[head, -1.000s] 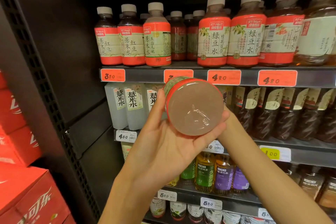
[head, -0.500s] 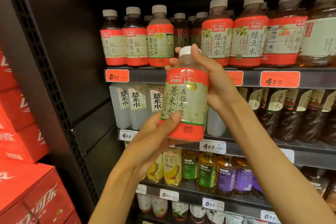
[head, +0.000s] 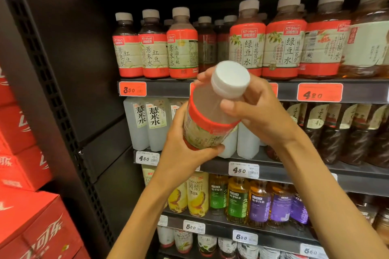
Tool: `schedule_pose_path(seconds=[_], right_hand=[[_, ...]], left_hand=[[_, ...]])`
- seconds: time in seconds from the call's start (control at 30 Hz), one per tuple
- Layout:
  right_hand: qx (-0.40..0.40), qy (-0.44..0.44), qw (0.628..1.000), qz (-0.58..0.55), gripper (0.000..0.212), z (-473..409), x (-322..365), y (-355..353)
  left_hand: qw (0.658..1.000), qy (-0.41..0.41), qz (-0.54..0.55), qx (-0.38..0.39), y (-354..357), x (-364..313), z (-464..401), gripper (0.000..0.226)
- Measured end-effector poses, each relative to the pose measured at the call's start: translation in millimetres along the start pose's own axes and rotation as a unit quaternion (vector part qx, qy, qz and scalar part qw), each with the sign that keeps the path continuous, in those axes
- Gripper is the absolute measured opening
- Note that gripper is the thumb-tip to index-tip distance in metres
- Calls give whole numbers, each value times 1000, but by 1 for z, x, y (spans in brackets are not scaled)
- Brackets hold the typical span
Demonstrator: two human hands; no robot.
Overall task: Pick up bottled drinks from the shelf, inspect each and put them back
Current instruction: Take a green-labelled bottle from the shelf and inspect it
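Observation:
I hold one bottled drink (head: 207, 115) in front of the shelf, tilted so its white cap points toward the camera. It has a clear pale body and a red-and-cream label. My left hand (head: 181, 149) cups its lower end from the left and below. My right hand (head: 261, 111) grips its shoulder just under the cap from the right. Behind it, the shelf (head: 242, 88) carries a row of similar red-labelled bottles (head: 182, 48), with a gap right of the third one.
Lower shelves hold white square bottles (head: 147, 124), dark tea bottles (head: 336, 132) and juice and tea bottles (head: 237, 200). Orange price tags (head: 320, 92) line the shelf edge. Red cola cartons (head: 27, 216) are stacked at the left beside the dark side panel (head: 73, 69).
The bottle went from bottom toward me, to upright with its label facing me, to cap tipped toward me now. Both hands kept hold of it; the view shifted slightly left.

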State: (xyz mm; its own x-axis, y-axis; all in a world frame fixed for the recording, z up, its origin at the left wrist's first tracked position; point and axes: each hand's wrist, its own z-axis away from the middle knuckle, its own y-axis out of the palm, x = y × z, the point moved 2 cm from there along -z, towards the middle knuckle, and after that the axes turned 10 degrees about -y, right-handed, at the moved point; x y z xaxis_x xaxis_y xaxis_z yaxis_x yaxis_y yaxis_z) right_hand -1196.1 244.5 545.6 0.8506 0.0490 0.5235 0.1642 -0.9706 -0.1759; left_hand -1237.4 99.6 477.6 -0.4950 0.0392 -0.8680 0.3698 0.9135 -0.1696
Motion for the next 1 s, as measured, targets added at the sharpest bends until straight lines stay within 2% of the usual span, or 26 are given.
schedule_pose_path(seconds=[0.13, 0.2, 0.37, 0.5, 0.6, 0.7, 0.83, 0.93, 1.0], right_hand=[[54, -30, 997, 45, 44, 4, 4, -2], [51, -33, 997, 39, 42, 4, 4, -4], [-45, 17, 998, -52, 36, -6, -10, -12], [-53, 84, 982, -162, 51, -12, -23, -10], [-91, 97, 982, -131, 29, -13, -28, -10], [-154, 91, 981, -78, 25, -13, -25, -7], [-221, 119, 968, -7, 28, -14, -24, 1], [-186, 144, 972, 28, 23, -19, -21, -2], [-141, 146, 979, 0, 25, -20, -19, -7]], left_hand=[[999, 32, -39, -8, -2, -1, -7, 89], [998, 34, -50, 1, -3, -2, -6, 89], [996, -30, 6, 85, -3, 1, 1, 76], [985, -91, 75, 125, 3, 12, 7, 70], [979, -119, 101, 133, 8, 18, 9, 63], [983, -106, 108, 104, 8, 15, 7, 55], [994, -70, 77, 39, 14, 9, 5, 68], [988, -99, 114, 37, 15, 12, 7, 71], [966, -154, 197, 69, 12, 14, 8, 90]])
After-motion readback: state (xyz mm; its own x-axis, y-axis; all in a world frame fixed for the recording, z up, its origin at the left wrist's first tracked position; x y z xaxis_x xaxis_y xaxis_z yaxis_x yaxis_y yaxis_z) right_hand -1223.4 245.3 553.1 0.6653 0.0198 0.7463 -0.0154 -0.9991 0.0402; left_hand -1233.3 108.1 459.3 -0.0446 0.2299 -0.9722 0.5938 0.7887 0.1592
